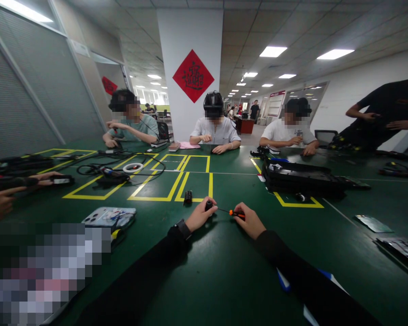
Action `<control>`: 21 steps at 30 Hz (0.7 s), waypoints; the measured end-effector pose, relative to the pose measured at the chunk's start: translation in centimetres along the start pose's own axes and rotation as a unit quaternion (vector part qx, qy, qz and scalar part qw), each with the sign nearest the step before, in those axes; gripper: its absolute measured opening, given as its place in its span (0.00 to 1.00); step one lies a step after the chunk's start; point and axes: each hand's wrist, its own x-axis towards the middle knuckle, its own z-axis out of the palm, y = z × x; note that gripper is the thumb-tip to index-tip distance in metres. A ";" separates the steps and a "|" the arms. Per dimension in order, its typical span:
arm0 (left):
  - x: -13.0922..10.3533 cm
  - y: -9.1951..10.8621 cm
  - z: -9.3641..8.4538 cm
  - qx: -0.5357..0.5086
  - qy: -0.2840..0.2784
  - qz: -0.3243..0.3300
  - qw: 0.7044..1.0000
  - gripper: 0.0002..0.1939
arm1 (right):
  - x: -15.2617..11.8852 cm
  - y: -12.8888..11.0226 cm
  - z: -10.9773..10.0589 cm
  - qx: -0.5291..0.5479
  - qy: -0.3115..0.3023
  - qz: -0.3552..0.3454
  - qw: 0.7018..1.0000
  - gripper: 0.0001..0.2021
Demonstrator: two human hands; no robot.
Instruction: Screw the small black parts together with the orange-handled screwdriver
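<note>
Near the middle of the green table (pixel 190 290), my left hand (pixel 200 216) is closed around a small black cylindrical part (pixel 208 206). In my right hand (pixel 250 221) is a screwdriver (pixel 237 214) with an orange and black handle, its thin shaft pointing left. The shaft's tip reaches the black part or lies right beside it; whether they touch, I cannot tell. A second small dark cylinder (pixel 188 197) stands just beyond my left hand, at the edge of a yellow tape outline (pixel 211 185).
Black cables (pixel 104 172) and a white ring (pixel 133 168) lie at the left. A large black case (pixel 299 176) rests at the right. A phone-like blue-grey object (pixel 110 217) is left of my arm. Several people sit across the table; another person's hands (pixel 47 178) are at the left.
</note>
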 end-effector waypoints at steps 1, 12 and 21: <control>0.0 0.0 0.0 0.000 0.000 0.003 1.000 0.13 | 0.0 -0.1 0.1 0.003 -0.002 -0.004 1.000 0.08; -0.1 0.2 -0.1 -0.009 0.003 0.003 1.000 0.12 | 0.3 0.0 -0.5 -0.054 -0.012 -0.046 0.997 0.10; 0.0 0.0 -0.1 -0.002 0.001 0.005 1.000 0.13 | 0.2 0.4 -0.1 -0.016 0.015 -0.023 0.999 0.07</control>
